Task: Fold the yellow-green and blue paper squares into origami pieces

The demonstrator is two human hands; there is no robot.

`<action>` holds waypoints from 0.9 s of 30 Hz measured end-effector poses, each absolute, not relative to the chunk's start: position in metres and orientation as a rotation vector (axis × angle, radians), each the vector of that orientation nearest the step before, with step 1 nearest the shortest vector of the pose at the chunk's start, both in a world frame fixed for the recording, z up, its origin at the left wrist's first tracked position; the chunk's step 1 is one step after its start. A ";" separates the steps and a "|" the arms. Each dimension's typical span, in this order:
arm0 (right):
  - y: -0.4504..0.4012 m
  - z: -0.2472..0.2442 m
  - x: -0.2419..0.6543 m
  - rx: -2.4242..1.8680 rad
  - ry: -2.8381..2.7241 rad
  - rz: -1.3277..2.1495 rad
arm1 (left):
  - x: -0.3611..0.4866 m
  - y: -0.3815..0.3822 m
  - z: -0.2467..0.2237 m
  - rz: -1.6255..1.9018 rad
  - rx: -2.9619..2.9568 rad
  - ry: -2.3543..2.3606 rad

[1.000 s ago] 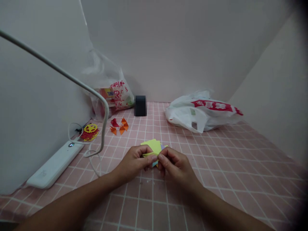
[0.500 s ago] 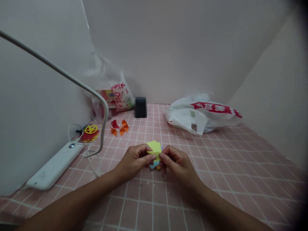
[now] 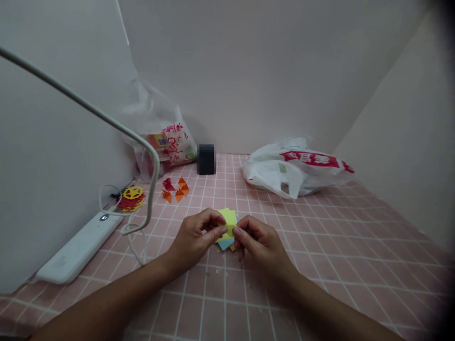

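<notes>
Between my two hands is a small folded piece of yellow paper point(image 3: 230, 229). My left hand point(image 3: 201, 233) pinches its left side between thumb and fingers. On its right side, the thumb and fingers of my right hand point(image 3: 258, 237) are closed too. Just beneath lies a stack of coloured paper squares, with a yellow sheet point(image 3: 227, 215) on top and a light blue sheet point(image 3: 225, 244) sticking out below. Slivers of orange and purple show at the stack's edges. My fingers partly hide the folded piece and the stack.
Several folded orange paper pieces point(image 3: 179, 195) and a red one point(image 3: 168, 184) lie at the back left. Nearby are yellow and red cut-outs point(image 3: 132, 196), a white power strip point(image 3: 80, 246) and a cable point(image 3: 155, 180). Plastic bags point(image 3: 298, 166) and a dark box point(image 3: 206, 159) stand behind.
The yellow paper between my fingers now looks smaller and flatter, its pointed left flap no longer showing. Both hands stay nearly in place, and the view has shifted slightly.
</notes>
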State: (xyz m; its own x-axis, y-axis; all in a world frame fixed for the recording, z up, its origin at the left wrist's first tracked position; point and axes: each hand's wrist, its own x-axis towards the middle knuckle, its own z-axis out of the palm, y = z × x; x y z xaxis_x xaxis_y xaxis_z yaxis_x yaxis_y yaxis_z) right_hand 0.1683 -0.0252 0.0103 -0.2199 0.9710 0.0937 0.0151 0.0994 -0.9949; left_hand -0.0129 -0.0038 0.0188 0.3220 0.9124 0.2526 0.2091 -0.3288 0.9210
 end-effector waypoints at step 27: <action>-0.028 0.009 0.170 -1.068 -1.539 1.197 | -0.011 -0.009 0.033 0.994 1.511 0.955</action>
State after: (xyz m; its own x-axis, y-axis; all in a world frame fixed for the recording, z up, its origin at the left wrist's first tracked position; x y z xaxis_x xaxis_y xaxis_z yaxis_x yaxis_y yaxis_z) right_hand 0.1697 -0.0278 0.0090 -0.2357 0.9625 0.1345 0.1070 0.1632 -0.9808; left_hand -0.0114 -0.0090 0.0326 0.3380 0.9350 0.1076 0.0702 -0.1390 0.9878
